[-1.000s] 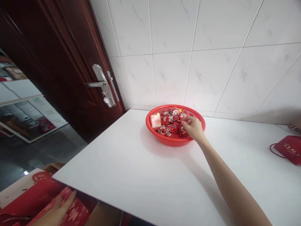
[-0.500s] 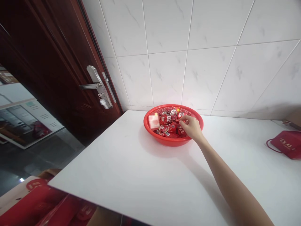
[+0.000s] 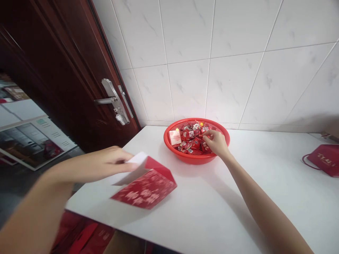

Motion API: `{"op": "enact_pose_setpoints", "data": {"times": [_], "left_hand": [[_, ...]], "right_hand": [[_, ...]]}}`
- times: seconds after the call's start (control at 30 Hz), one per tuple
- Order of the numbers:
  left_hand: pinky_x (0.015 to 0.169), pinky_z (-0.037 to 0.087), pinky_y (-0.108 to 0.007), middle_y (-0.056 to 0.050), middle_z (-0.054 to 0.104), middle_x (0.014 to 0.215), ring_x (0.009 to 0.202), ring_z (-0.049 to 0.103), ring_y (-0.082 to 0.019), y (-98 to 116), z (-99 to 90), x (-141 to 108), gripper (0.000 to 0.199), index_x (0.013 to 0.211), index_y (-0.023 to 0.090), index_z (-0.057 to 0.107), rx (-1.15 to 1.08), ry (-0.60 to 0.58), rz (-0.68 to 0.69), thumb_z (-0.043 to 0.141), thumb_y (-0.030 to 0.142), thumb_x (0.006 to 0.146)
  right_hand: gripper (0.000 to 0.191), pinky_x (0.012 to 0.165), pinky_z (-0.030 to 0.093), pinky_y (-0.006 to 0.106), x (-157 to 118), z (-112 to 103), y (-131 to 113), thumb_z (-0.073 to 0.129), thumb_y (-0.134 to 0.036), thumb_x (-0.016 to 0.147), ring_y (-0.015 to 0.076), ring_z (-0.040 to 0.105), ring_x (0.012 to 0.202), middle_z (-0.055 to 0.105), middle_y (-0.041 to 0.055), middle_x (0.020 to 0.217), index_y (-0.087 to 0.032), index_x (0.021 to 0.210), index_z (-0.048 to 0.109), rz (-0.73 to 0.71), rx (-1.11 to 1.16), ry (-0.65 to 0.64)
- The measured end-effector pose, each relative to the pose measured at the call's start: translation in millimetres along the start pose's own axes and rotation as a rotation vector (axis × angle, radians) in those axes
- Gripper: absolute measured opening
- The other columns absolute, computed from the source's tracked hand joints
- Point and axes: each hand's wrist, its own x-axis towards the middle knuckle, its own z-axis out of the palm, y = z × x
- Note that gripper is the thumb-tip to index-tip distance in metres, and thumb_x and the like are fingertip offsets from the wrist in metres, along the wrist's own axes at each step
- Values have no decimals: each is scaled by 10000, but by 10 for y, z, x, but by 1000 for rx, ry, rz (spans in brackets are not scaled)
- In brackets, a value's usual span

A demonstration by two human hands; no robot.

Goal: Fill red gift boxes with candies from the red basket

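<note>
My left hand [image 3: 116, 164] grips an unfolded red paper box [image 3: 148, 187] by its white inner flap, fingers closed. The box has pale characters on its side and hangs tilted over the front left of the table, slightly blurred. My right hand [image 3: 215, 143] reaches over the right side of a red plastic basket [image 3: 196, 160], thumb and fingertips pinched together among the candies. What lies between those fingertips is too small to make out. Red-wrapped candies [image 3: 194, 143] fill the basket, and a small pale pink packet [image 3: 175, 137] leans at its left side.
The white table [image 3: 212, 211] meets a tiled wall [image 3: 190, 84] behind the basket. At the right lies a dark red bag [image 3: 324, 159] with a cord handle. A brown door [image 3: 66, 63] stands left; red items [image 3: 87, 236] sit below the table edge.
My left hand has come into view from the left with the red paper box. My right hand stays pinched at the candies. The view has shifted slightly.
</note>
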Motion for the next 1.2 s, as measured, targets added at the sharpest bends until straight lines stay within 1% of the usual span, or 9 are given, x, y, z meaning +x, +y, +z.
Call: {"op": "enact_pose_setpoints", "data": {"times": [0.03, 0.1, 0.2, 0.33, 0.5, 0.67, 0.87, 1.0, 1.2], "left_hand": [[545, 330, -187, 20, 513, 674, 629, 452, -109, 163, 4, 223, 439, 627, 154, 533, 13, -152, 36, 574, 497, 898], [482, 225, -227, 28, 389, 629, 562, 323, -96, 441, 56, 613, 433, 610, 178, 429, -17, -307, 123, 598, 486, 863], [487, 172, -265, 33, 277, 619, 548, 229, -98, 666, 204, 991, 475, 603, 196, 345, -62, -409, 274, 622, 487, 857], [517, 203, -266, 33, 293, 644, 565, 246, -99, 711, 387, 1169, 480, 644, 192, 372, -110, -487, 358, 585, 537, 902], [544, 315, -238, 10, 495, 702, 611, 410, -113, 686, 420, 1177, 426, 785, 171, 614, -132, -412, 364, 575, 577, 909], [846, 488, -278, -41, 729, 1122, 1023, 644, -220, 609, 406, 1224, 429, 1156, 253, 742, -234, -300, 366, 614, 559, 883], [874, 543, -347, -83, 759, 993, 947, 678, -237, 450, 535, 1576, 449, 996, 175, 760, -342, -76, 378, 567, 569, 901], [875, 531, -348, -79, 753, 995, 926, 670, -236, 384, 604, 1913, 400, 945, 157, 752, -236, 57, 363, 576, 508, 871], [876, 498, -318, -74, 758, 1135, 1026, 670, -252, 349, 749, 2275, 311, 1045, 196, 751, 107, -23, 263, 561, 335, 841]], "right_hand": [[117, 629, 474, 320, 2, 1, 1, 535, -265, 765, 200, 623, 572, 663, 14, 627, -219, 725, 634, 0, 1, 2], [111, 630, 477, 318, 7, 4, 5, 537, -263, 767, 196, 618, 558, 657, 6, 614, -221, 729, 633, 1, 1, 1], [118, 623, 484, 318, 15, 7, 15, 534, -268, 777, 192, 610, 524, 640, -10, 576, -222, 748, 639, 4, 7, -6], [128, 605, 490, 313, 24, 12, 30, 526, -273, 788, 191, 609, 506, 614, -23, 536, -226, 746, 637, 4, 28, -12], [120, 595, 494, 302, 45, 23, 48, 532, -249, 778, 188, 620, 520, 627, -20, 537, -223, 735, 641, 13, 46, -1], [125, 578, 495, 297, 56, 37, 66, 535, -223, 788, 191, 634, 533, 652, -10, 566, -216, 767, 658, 24, 43, 3], [106, 625, 504, 292, 45, 54, 66, 557, -182, 797, 167, 644, 552, 711, -3, 677, -217, 754, 647, 7, 18, 3], [107, 677, 502, 295, 37, 59, 62, 558, -166, 805, 161, 657, 589, 742, 14, 784, -213, 752, 639, -6, -3, -10], [118, 717, 491, 310, 33, 70, 68, 544, -176, 828, 175, 663, 630, 713, 13, 737, -208, 776, 644, -11, -38, -30]]}}
